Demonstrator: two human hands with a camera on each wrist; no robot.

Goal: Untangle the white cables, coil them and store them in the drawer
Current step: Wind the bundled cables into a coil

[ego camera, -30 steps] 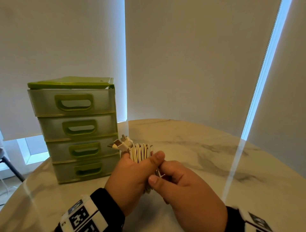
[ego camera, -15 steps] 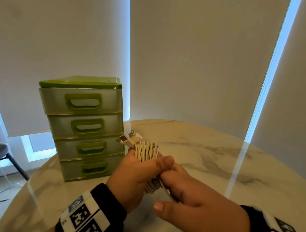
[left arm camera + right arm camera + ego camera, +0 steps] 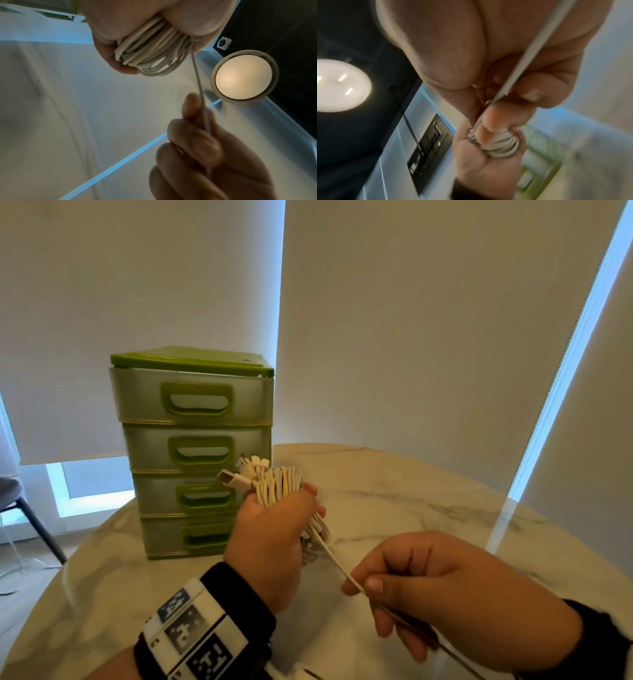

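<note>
Upright in left hand (image 3: 270, 529), fingers curled round cable coil (image 3: 279, 486); strand (image 3: 337, 563) diagonal, pinched by right hand (image 3: 445, 594).

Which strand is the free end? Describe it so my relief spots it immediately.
Start at the green drawer unit on the marble table. In front, the left hand grips the cable bundle. The loose strand alone runs straight and taut to the right hand, which pinches it.

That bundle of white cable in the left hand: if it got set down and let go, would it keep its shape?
Probably not. The cable bundle is many thin loops held together only by the left hand, with no tie visible, so it would likely spring loose. The strand pulled straight by the right hand looks limp and light.
</note>
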